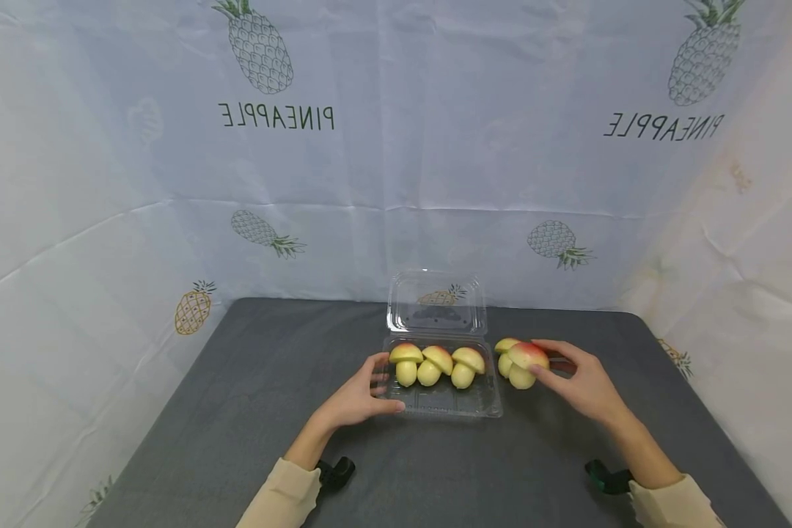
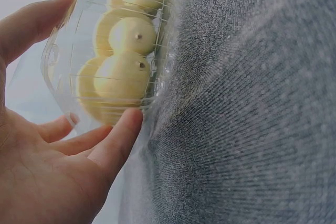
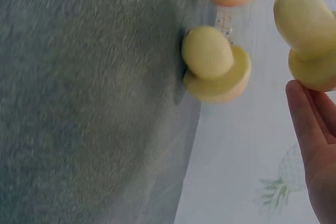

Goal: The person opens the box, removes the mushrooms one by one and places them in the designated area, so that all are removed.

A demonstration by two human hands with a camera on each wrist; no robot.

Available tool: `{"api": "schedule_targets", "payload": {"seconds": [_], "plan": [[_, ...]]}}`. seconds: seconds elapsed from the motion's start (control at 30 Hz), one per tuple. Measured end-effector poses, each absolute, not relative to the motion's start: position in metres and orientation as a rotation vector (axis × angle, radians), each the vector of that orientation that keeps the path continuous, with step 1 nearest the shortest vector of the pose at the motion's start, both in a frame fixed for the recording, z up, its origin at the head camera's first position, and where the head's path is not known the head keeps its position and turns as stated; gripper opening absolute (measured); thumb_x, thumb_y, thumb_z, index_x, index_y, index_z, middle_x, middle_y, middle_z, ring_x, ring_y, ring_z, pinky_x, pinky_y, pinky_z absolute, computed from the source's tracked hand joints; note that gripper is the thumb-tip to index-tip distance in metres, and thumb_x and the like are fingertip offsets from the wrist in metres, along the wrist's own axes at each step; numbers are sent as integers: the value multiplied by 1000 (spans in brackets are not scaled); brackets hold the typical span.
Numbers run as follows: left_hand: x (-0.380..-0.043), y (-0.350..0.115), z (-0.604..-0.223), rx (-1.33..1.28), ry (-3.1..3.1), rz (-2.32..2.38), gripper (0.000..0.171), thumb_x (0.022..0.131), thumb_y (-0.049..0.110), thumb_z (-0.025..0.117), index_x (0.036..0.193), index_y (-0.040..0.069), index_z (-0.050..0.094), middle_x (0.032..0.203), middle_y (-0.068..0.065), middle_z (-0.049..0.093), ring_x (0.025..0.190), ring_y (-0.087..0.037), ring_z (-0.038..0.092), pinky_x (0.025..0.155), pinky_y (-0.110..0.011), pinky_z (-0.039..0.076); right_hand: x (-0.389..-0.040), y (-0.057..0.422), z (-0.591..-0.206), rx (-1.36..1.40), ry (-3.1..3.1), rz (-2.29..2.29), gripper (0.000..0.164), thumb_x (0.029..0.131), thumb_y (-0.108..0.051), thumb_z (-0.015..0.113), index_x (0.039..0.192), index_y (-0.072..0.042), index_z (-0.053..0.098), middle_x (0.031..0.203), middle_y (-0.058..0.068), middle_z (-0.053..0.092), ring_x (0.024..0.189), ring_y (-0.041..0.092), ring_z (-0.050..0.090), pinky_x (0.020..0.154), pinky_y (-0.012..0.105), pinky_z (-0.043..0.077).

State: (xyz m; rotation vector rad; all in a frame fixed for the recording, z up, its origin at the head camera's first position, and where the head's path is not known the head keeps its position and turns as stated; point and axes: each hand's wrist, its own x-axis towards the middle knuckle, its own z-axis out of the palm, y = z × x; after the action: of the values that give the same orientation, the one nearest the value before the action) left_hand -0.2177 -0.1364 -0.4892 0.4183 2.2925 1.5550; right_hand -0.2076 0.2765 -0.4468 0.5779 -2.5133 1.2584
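A clear plastic clamshell box (image 1: 435,402) stands with its lid (image 1: 435,297) raised at the back. Three yellow mushroom-shaped pieces with red-tinged caps, one of them at the left (image 1: 406,372), sit in a row inside. My left hand (image 1: 359,396) grips the box's left end, thumb on the front side and fingers around the end wall; the left wrist view shows fingertips (image 2: 128,121) against the plastic. Just right of the box, my right hand (image 1: 584,381) pinches a mushroom-shaped piece (image 3: 307,24) by its cap, above the table. Another mushroom-shaped piece (image 3: 209,51) lies on the table behind it.
A dark grey cloth covers the table (image 1: 270,367). White sheeting (image 1: 435,161) printed with pineapples hangs behind and at both sides. A black strap (image 1: 335,473) is at the left wrist, and another (image 1: 609,478) at the right.
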Motion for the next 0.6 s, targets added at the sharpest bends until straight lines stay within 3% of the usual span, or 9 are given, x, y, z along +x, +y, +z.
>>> {"api": "schedule_targets", "payload": {"seconds": [0.6], "plan": [[-219,-137,-491,414,2300,1548,97,89,26,81,161,11,18,163,-19,22,139,-43,43,106,-55,46,-219,303,-451,466,-2581,1202,42,98,-18,72,135,-1,62,123,17,64,101,-11,56,82,11,52]]}}
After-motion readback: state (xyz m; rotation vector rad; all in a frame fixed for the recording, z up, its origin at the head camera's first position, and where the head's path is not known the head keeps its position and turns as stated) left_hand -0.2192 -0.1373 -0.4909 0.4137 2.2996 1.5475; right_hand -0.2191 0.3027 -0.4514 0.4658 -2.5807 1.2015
